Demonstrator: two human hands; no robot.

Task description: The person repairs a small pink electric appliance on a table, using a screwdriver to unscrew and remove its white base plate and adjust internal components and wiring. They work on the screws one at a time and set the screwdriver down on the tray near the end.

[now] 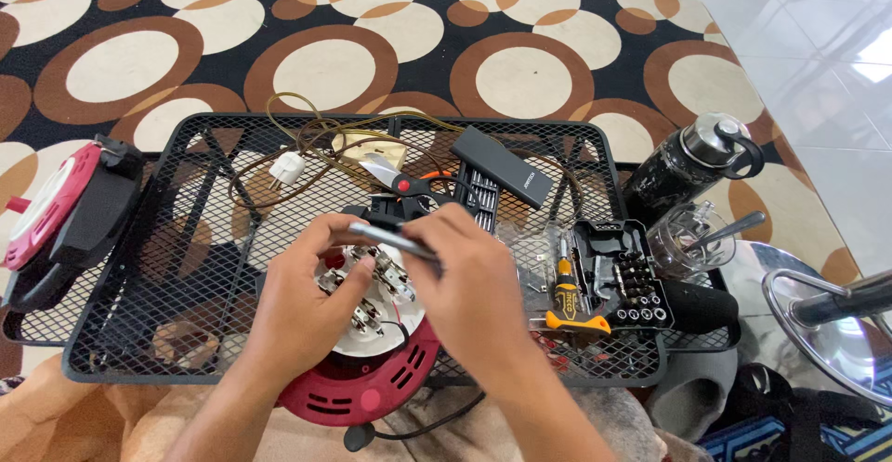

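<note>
1. The right hand [474, 281] is closing its fingers around a slim metal screwdriver [395, 238], holding it almost flat above the work. The left hand [311, 299] is also pinching the tip end of the same tool, and its lower fingers are resting on the white socket plate [372, 318].

2. The white socket plate is lying open on top of the red cable reel [372, 388], at the near edge of the black mesh table [167, 267]. Its metal contacts and thin wires are standing exposed.

3. The reel is sitting partly over the table edge, so a strong push with the tool could be tipping it toward the person's lap.

4. The screwdriver tip could be slipping off a small screw and bending a contact or pulling a thin wire loose, because the tool is being held at a low angle.

5. A freed screw could be falling through the mesh onto the carpet [520, 81] and getting lost in the pattern.

6. The open bit case [613, 276] and the orange-handled screwdriver [565, 299] are lying just beside the right forearm; an elbow move could be scattering the bits.
</note>
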